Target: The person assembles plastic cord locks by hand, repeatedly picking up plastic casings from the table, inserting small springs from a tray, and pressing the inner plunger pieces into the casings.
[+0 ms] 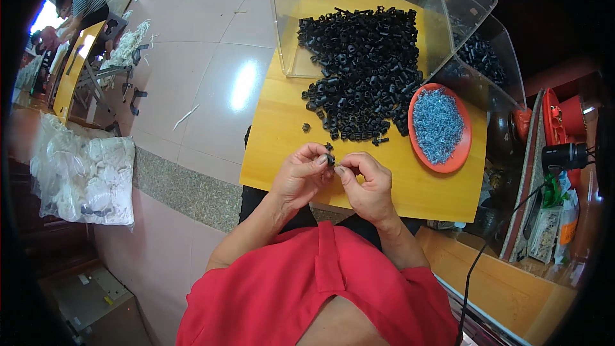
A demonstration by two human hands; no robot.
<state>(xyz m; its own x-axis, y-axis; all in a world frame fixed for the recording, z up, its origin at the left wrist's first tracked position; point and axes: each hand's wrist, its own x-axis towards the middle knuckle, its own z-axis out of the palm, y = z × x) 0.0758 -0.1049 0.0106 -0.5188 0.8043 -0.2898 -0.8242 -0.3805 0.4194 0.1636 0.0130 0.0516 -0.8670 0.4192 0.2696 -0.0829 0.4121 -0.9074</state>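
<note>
Between thumb and fingers, my left hand (301, 176) pinches a small black plastic part (330, 159) over the near edge of the yellow table (429, 195). My right hand (366, 186) comes up close beside it, thumb and index finger pressed together at the part; whatever they pinch is too small to name. Just beyond my hands spreads a big heap of small black plastic parts (365, 70). To its right, a red oval plate (439, 168) holds a mound of tiny clear bluish pieces (438, 125). One loose black part (306, 127) lies left of the heap.
A clear plastic bin (282, 19) lies tipped around the heap's far side. Beside it, another clear bin (506, 83) holds more black parts. A plastic bag of white material (90, 173) sits on the floor at left. Farther back, a person (86, 6) is near another yellow table (80, 70).
</note>
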